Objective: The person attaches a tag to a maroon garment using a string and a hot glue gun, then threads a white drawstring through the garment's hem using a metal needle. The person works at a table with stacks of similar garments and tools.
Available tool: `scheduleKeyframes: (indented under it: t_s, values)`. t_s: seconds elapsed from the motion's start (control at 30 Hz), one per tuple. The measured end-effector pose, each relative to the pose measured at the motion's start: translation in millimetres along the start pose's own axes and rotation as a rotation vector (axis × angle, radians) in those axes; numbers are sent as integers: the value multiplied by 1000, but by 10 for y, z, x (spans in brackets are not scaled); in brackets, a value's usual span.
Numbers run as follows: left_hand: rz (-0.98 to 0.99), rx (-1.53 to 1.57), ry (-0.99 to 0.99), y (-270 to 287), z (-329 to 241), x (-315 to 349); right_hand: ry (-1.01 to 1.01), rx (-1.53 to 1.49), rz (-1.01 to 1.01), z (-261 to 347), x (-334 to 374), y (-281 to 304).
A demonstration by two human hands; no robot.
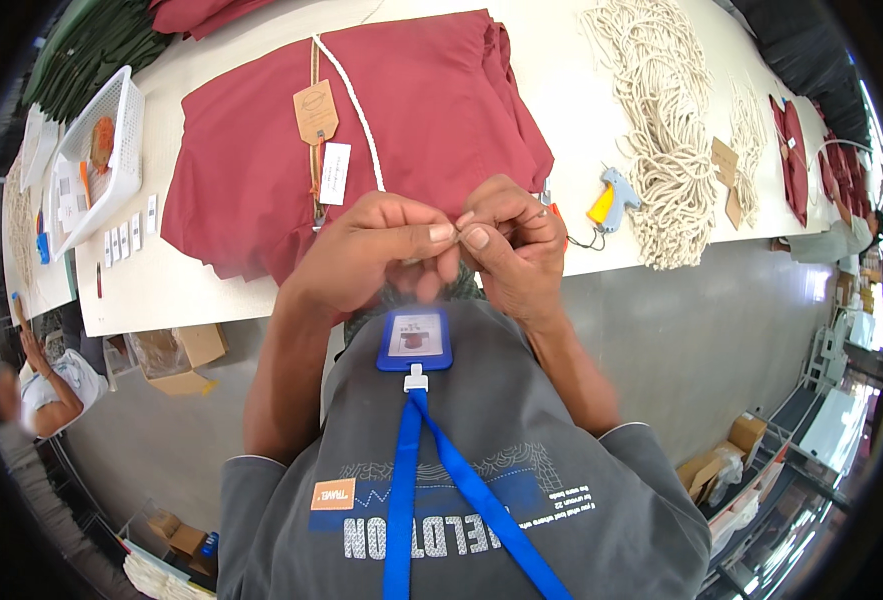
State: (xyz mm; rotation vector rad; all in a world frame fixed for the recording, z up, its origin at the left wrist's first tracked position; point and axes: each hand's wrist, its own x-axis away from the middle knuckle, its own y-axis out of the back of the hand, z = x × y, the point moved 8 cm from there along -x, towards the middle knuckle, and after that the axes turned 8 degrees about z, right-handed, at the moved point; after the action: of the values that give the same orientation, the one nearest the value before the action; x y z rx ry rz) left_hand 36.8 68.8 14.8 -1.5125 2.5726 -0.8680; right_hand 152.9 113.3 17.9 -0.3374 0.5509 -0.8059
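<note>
"Why so close together?"
"For control, probably: left hand (369, 238) and right hand (513, 238) pinch narrow over the cloth's (441, 110) near edge; holding what, I can't tell."
"The cord (353, 92)?"
"Atop the cloth, probably for easy reach."

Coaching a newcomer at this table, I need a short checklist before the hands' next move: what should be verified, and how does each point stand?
1. Left hand and right hand close together: ok.
2. White cord held by the left hand: cannot tell; it disappears behind that hand.
3. Kraft hang tag lying on the maroon folded fabric: ok.
4. White tag uncovered by the hands: ok.
5. Tagging gun on the table, apart from the right hand: ok.
</note>
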Motion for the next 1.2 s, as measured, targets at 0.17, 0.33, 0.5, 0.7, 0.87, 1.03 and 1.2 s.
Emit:
scheduleKeyframes:
  t_s: [0.17,0.33,0.5,0.7,0.87,1.03,1.2]
  values:
    - [-126,-131,-23,11,68,-25,-72,203,-90,-1,34,71]
    - [-337,-479,-301,3,-117,42,-161,278,-175,-98,93,199]
    - [-465,-431,-179,166,39,123,-260,289,-239,-212,128,221]
    - [-499,-98,-216,347,211,210,-291,-76,-262,3,-165,247]
    - [-404,53,-221,253,319,89,-210,-332,-232,68,-437,198]
    - [-404,91,-230,215,371,20,-186,-406,-249,-76,-503,173]
    - [-463,137,-351,267,319,33,-172,-159,-263,-53,-463,187]
